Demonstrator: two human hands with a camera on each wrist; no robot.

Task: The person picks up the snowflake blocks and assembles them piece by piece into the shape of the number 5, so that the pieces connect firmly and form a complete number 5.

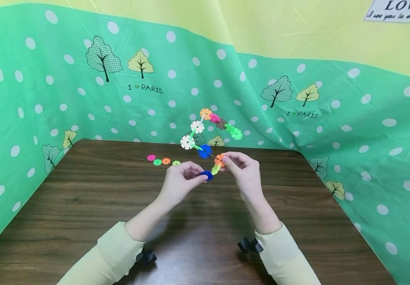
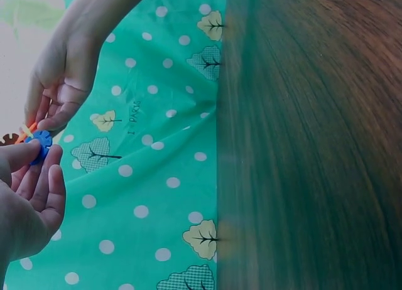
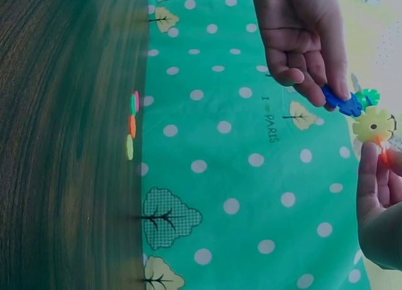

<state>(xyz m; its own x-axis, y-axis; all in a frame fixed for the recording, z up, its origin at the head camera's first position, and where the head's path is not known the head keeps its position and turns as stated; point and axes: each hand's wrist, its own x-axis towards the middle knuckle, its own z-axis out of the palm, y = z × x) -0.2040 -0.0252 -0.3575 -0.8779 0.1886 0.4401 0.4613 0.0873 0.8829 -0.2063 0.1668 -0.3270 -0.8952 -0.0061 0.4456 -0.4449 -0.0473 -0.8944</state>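
Note:
A chain of interlocked flower-shaped discs curves up above the table, with a white disc (image 1: 187,142), a light orange disc (image 1: 206,114) at its top and a green disc (image 1: 236,133) at its free end. My left hand (image 1: 180,182) pinches the dark blue disc (image 1: 208,175) at the lower end between thumb and fingers. Beside it, a yellow-green disc (image 3: 374,125) joins the blue disc to an orange disc (image 1: 219,160), which my right hand (image 1: 245,176) pinches. In the left wrist view the blue disc (image 2: 41,144) shows at my left thumb.
Behind my left hand, several loose discs lie in a row on the brown table (image 1: 101,198), among them a pink one (image 1: 151,157) and an orange one (image 1: 166,161). A green dotted cloth (image 1: 176,87) hangs around the back and sides of the table.

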